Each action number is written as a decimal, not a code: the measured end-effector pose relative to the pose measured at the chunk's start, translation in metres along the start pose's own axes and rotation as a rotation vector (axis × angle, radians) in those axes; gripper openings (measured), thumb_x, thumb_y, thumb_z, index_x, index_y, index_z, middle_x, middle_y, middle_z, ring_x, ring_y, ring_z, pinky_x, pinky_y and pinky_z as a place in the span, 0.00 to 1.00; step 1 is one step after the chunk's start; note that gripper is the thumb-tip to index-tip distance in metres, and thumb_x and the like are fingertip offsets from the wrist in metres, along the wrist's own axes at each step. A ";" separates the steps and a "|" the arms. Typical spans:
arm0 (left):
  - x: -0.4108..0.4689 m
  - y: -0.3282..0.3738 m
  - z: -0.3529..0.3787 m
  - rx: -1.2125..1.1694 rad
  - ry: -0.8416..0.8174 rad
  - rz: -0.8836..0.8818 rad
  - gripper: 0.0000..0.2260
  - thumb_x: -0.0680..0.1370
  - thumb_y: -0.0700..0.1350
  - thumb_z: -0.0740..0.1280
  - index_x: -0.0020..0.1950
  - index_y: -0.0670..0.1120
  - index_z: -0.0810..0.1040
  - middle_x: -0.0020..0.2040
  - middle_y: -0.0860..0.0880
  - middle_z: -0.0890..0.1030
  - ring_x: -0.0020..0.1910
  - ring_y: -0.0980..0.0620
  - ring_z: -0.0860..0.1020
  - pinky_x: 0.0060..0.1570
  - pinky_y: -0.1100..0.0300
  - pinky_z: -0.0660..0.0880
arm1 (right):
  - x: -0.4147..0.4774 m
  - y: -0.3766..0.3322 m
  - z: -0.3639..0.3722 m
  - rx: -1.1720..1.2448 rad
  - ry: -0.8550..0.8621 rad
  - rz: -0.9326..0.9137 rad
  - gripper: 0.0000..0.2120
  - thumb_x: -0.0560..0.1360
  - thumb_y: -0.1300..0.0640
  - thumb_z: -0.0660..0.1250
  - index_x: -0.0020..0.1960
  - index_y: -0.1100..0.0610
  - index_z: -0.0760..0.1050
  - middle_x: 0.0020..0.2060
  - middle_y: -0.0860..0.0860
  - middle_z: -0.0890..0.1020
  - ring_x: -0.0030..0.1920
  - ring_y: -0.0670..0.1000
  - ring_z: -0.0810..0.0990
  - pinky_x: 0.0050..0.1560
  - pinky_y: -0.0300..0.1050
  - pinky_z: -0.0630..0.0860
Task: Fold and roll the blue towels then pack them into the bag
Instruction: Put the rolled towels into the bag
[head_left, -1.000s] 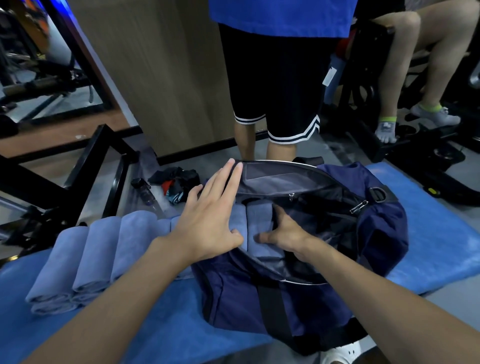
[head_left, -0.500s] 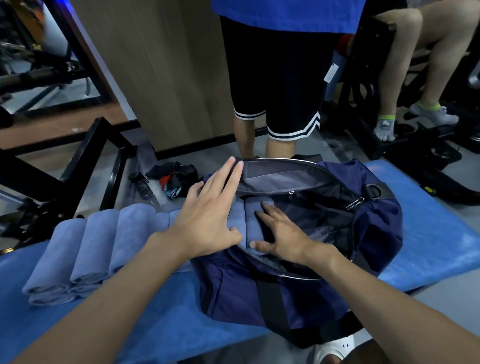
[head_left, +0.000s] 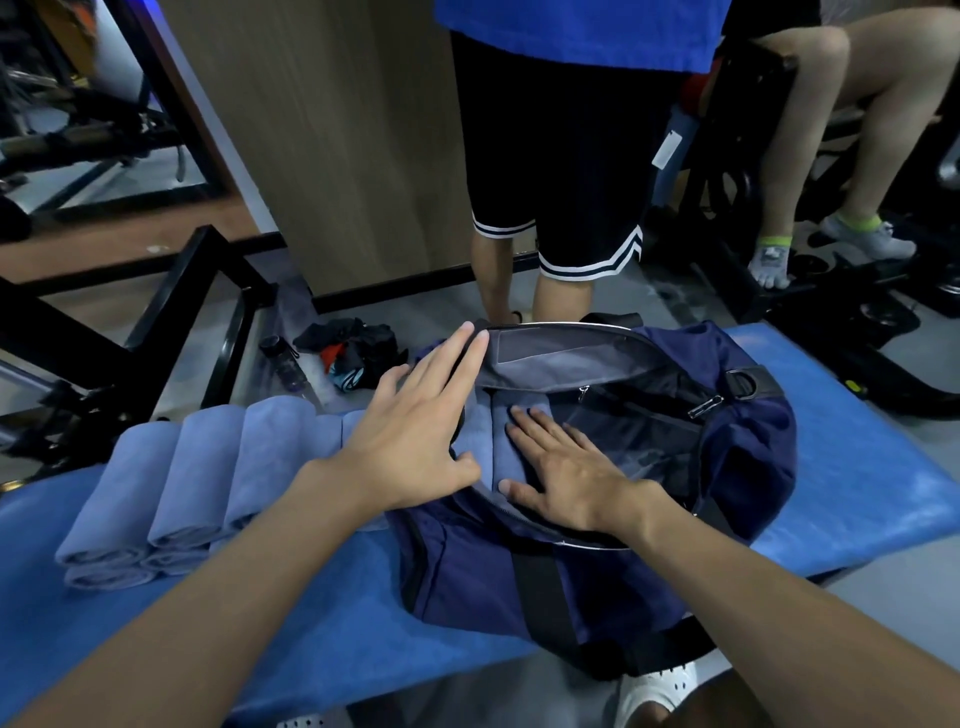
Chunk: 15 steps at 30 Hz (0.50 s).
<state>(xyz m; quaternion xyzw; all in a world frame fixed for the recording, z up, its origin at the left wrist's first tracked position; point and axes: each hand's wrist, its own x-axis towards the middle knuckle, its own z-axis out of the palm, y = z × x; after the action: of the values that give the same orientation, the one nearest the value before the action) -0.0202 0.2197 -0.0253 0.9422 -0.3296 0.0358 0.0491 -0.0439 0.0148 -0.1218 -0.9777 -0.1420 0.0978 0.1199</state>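
I see my left hand spread flat, fingers straight, across the left end of the open navy duffel bag, with the fingertips reaching its far zipper rim. My right hand lies palm-down on the rolled blue towels inside the bag — fingers straight. Just left of the bag, more rolled towels sit stacked in two layers on the blue-covered table.

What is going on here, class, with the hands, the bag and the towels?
A person is packing rolled blue towels into a navy bag on a blue mat. The left hand lies spread over the bag's left end by the open zip. The right hand presses flat on the towels inside. A pile of rolled towels lies left of the bag, not yet packed.
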 end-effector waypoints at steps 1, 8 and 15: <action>-0.001 0.000 0.001 -0.006 0.001 -0.003 0.50 0.70 0.54 0.66 0.79 0.54 0.32 0.80 0.56 0.34 0.79 0.55 0.51 0.76 0.47 0.53 | -0.004 -0.001 -0.002 0.007 0.004 -0.002 0.39 0.78 0.32 0.49 0.80 0.51 0.42 0.78 0.45 0.37 0.77 0.45 0.34 0.78 0.52 0.40; -0.014 0.006 -0.001 -0.095 0.040 -0.006 0.37 0.81 0.54 0.61 0.81 0.53 0.40 0.82 0.54 0.46 0.80 0.56 0.43 0.77 0.52 0.49 | -0.038 -0.024 -0.033 0.036 0.185 -0.085 0.28 0.81 0.44 0.57 0.77 0.55 0.60 0.78 0.49 0.58 0.77 0.50 0.56 0.75 0.49 0.58; -0.059 -0.029 -0.015 -0.237 0.241 -0.143 0.22 0.82 0.51 0.57 0.75 0.49 0.69 0.74 0.52 0.70 0.75 0.52 0.63 0.73 0.48 0.62 | -0.040 -0.110 -0.069 0.002 0.539 -0.289 0.15 0.78 0.51 0.57 0.57 0.57 0.76 0.50 0.51 0.76 0.50 0.55 0.75 0.50 0.53 0.74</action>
<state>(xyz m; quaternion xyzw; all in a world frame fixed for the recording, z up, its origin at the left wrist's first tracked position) -0.0483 0.2806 -0.0182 0.9397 -0.2554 0.1055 0.2013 -0.0942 0.0906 -0.0211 -0.9380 -0.2426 -0.1830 0.1669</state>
